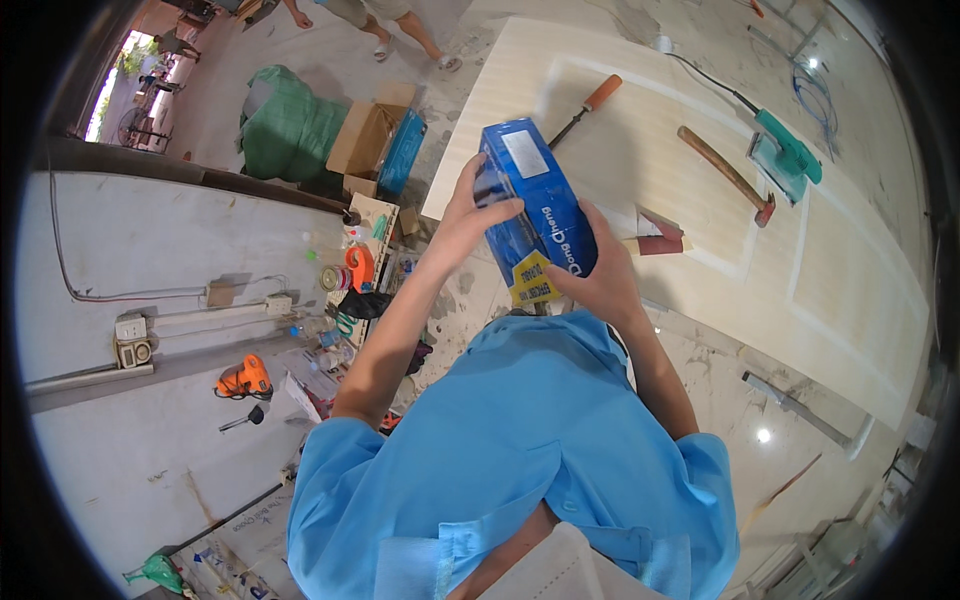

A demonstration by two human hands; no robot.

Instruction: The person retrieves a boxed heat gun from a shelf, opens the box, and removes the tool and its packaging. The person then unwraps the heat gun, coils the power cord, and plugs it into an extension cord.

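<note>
Between my two hands is a blue cardboard box (545, 195) with a white label on one end and a yellow patch at its near corner. My left hand (468, 215) grips its left side, thumb lying across the face. On the right side, my right hand (600, 270) wraps the near corner, its thumb by the yellow patch. The box is held tilted in front of my blue shirt, beside the edge of a pale board (840, 290). What is inside the box is hidden.
The board carries an orange-handled tool (602, 92), a wooden-handled hammer (725, 172), a green corded sander (785, 150) and red sandpaper (660, 237). At left are an opened carton (360, 140), a green sack (285, 125), a cluttered shelf and an orange power tool (243, 377). A person stands beyond.
</note>
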